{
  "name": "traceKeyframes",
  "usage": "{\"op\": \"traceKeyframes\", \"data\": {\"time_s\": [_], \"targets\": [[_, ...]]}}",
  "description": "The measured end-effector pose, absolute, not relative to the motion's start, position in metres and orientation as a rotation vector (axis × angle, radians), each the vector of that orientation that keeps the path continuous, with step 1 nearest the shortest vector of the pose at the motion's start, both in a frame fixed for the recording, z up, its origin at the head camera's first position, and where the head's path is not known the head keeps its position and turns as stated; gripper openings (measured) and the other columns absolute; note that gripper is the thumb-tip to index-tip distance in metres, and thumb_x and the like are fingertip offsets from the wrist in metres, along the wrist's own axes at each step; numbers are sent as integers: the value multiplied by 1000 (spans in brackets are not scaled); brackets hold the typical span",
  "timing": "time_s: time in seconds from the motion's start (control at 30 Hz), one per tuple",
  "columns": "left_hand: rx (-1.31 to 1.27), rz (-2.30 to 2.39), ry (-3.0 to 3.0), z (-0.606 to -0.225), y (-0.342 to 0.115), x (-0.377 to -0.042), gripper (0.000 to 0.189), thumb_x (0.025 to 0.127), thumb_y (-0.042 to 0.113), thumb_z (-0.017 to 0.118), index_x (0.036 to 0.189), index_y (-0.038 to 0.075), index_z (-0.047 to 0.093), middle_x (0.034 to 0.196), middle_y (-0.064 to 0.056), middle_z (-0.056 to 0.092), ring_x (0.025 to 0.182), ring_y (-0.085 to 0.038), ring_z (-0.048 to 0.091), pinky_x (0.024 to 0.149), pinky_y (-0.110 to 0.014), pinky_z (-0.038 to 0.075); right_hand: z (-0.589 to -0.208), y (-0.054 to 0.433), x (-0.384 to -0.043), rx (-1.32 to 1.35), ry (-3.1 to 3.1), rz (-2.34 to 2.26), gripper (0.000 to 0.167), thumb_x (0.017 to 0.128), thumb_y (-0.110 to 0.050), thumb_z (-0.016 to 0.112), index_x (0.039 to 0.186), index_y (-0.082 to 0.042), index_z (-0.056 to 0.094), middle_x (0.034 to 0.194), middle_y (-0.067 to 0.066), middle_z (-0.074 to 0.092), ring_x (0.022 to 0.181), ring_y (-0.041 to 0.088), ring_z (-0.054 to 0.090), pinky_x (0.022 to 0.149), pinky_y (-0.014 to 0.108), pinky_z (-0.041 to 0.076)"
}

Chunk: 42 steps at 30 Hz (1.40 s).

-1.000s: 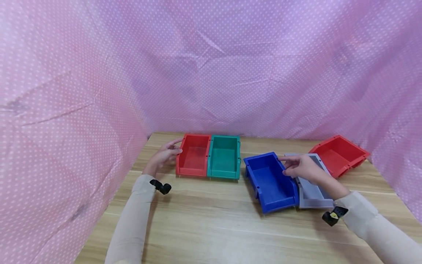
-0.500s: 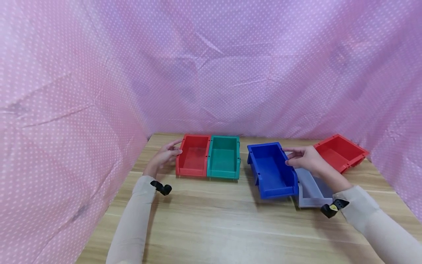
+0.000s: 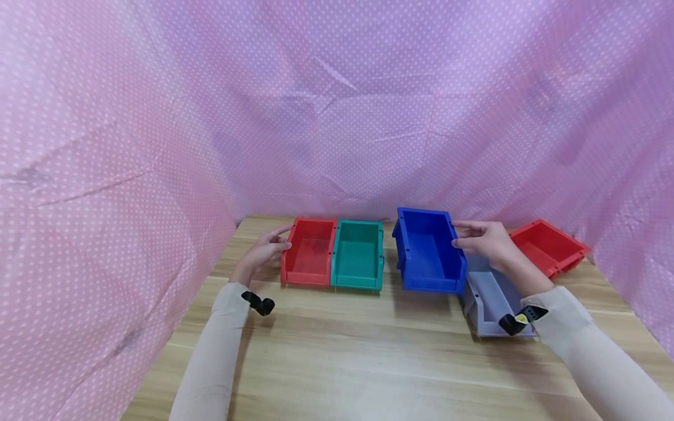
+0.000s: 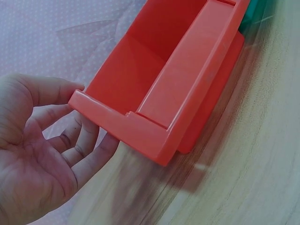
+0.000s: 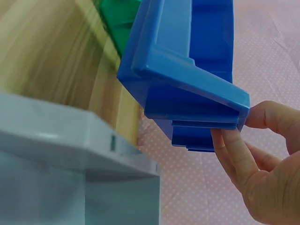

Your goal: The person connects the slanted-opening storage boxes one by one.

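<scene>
My right hand (image 3: 488,242) pinches the right side rim of a blue plastic storage bin (image 3: 429,257). In the right wrist view, fingers lie under that rim and the thumb is at its edge; the blue bin (image 5: 187,89) is raised above the table. My left hand (image 3: 263,251) holds the left side of a red storage bin (image 3: 310,251) standing on the table. The left wrist view has the thumb on the red bin's (image 4: 136,124) rim and fingers against its outer wall. A green bin (image 3: 358,254) stands against the red one's right side.
A grey bin (image 3: 492,292) sits on the wooden table (image 3: 337,351) below the right hand, partly covered by the blue bin and the forearm. Another red bin (image 3: 550,248) lies turned at the back right. Pink dotted cloth (image 3: 337,117) hangs around the table's back and sides.
The blue bin has moved away from me and up, straightening from its slant and uncovering more of the grey bin. My right hand moved with it. The left hand stays on the red bin.
</scene>
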State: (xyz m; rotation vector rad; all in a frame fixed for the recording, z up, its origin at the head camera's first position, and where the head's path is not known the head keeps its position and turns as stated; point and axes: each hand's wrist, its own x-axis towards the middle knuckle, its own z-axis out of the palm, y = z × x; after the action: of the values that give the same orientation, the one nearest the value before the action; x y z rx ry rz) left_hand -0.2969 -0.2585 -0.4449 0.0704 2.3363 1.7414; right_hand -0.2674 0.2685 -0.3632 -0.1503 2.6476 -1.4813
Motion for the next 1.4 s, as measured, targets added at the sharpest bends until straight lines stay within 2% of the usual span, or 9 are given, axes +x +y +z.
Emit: {"op": "traceKeyframes", "data": {"time_s": [0.1, 0.2, 0.47, 0.6, 0.7, 0.8, 0.9, 1.17, 1.4], "targets": [[83, 1744, 2335, -445, -258, -298, 64, 101, 7, 54, 161, 15, 32, 125, -13, 52, 114, -26, 59, 104, -45, 51, -361, 264, -270, -122, 2647, -1490, 60, 95, -16, 73, 149, -3, 50, 127, 25, 64, 83, -4, 67, 81, 22, 60], [87, 1743, 2334, -445, -259, -298, 64, 102, 8, 54, 161, 16, 32, 124, -12, 51, 117, -30, 58, 106, -46, 50, -360, 260, -273, -112, 2633, -1515, 61, 95, -15, 72, 150, -3, 49, 133, 31, 59, 82, -5, 67, 80, 20, 59], [58, 1747, 2335, -444, -258, -298, 64, 102, 8, 54, 161, 17, 33, 122, -11, 49, 111, -25, 56, 103, -43, 52, -365, 250, -284, -113, 2580, -1604, 60, 93, -6, 73, 148, 2, 49, 116, 17, 67, 78, -5, 66, 76, 19, 60], [46, 1751, 2334, -443, -258, -298, 63, 101, 8, 54, 160, 18, 34, 123, -13, 50, 112, -25, 56, 105, -45, 51, -368, 248, -289, -109, 2559, -1605, 62, 93, -5, 72, 149, 4, 47, 119, 23, 66, 77, -4, 67, 76, 21, 60], [54, 1752, 2330, -443, -258, -299, 63, 102, 7, 54, 160, 17, 34, 124, -14, 50, 115, -28, 56, 106, -45, 50, -370, 246, -291, -102, 2551, -1588, 63, 94, -6, 72, 150, 4, 45, 128, 32, 61, 79, -4, 67, 79, 25, 61], [58, 1752, 2330, -443, -257, -300, 63, 101, 7, 54, 160, 16, 33, 124, -13, 51, 117, -31, 56, 106, -45, 50, -371, 244, -293, -74, 2557, -1560, 63, 95, -7, 71, 151, 2, 45, 137, 36, 56, 80, -4, 67, 85, 31, 60], [45, 1762, 2321, -443, -258, -302, 63, 101, 7, 55, 160, 17, 35, 123, -12, 51, 120, -33, 55, 106, -45, 50, -371, 241, -295, -55, 2560, -1545, 61, 95, -7, 71, 150, 1, 46, 138, 36, 55, 81, -3, 67, 87, 33, 58], [49, 1747, 2326, -444, -260, -303, 62, 102, 8, 55, 160, 19, 35, 124, -14, 50, 123, -37, 54, 110, -49, 48, -371, 238, -298, -20, 2531, -1572, 60, 96, -7, 69, 151, 1, 46, 137, 33, 55, 80, -4, 66, 84, 26, 59], [48, 1755, 2324, -442, -260, -303, 62, 102, 7, 54, 160, 18, 35, 123, -12, 51, 125, -40, 53, 110, -50, 48, -371, 236, -299, 5, 2521, -1577, 61, 96, -9, 69, 152, -1, 45, 140, 33, 53, 81, -4, 67, 85, 26, 59]]}}
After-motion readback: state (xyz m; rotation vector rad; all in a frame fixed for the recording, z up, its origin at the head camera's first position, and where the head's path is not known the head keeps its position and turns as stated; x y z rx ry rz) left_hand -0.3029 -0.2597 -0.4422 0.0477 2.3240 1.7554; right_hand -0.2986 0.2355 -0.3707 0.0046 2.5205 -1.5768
